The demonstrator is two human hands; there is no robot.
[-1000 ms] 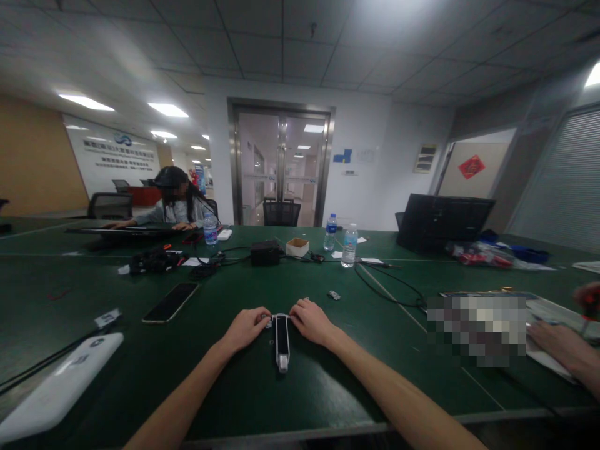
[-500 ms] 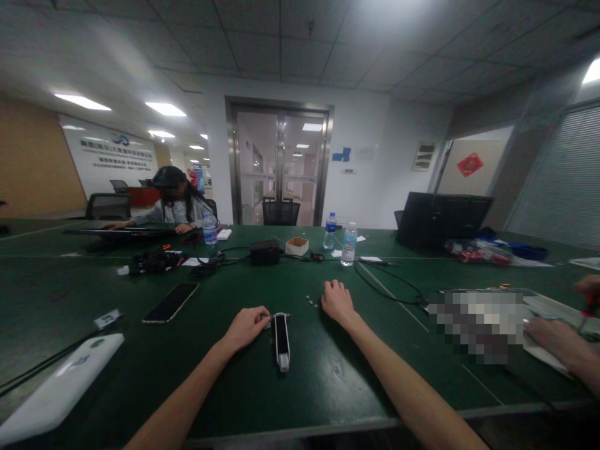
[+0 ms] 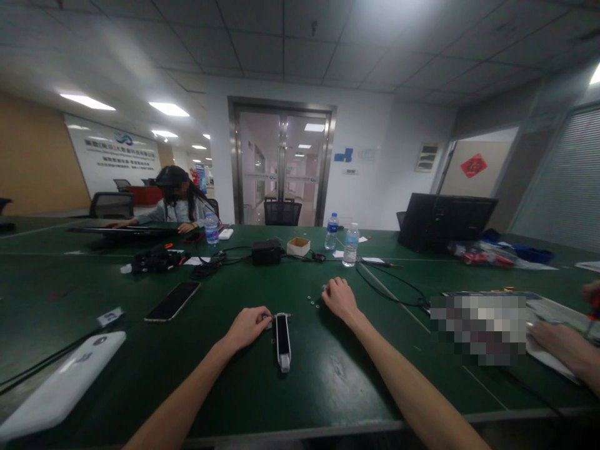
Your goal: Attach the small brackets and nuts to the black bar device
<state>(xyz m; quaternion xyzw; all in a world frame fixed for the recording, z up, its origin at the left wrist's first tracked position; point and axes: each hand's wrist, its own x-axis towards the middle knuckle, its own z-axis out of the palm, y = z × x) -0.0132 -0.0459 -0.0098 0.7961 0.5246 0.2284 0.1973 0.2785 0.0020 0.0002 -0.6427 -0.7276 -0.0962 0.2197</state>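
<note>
A narrow black-and-silver device [image 3: 282,340] lies lengthwise on the green table [image 3: 309,387] in front of me. My left hand [image 3: 249,325] rests just left of its far end, fingers curled and pinched against that end. My right hand [image 3: 340,298] is farther out and to the right, fingers curled down over the table beside a few tiny metal rings [image 3: 313,300]. What its fingertips hold, if anything, is hidden.
A black phone [image 3: 172,300] and a white case [image 3: 60,385] lie to my left. Two water bottles [image 3: 350,245], a small box [image 3: 299,246], a black adapter and cables sit mid-table. A person works at the far left; another person's hand [image 3: 562,347] is at the right.
My right hand left the far end of the device and moved forward and right to the small rings. My left hand stayed at the device.
</note>
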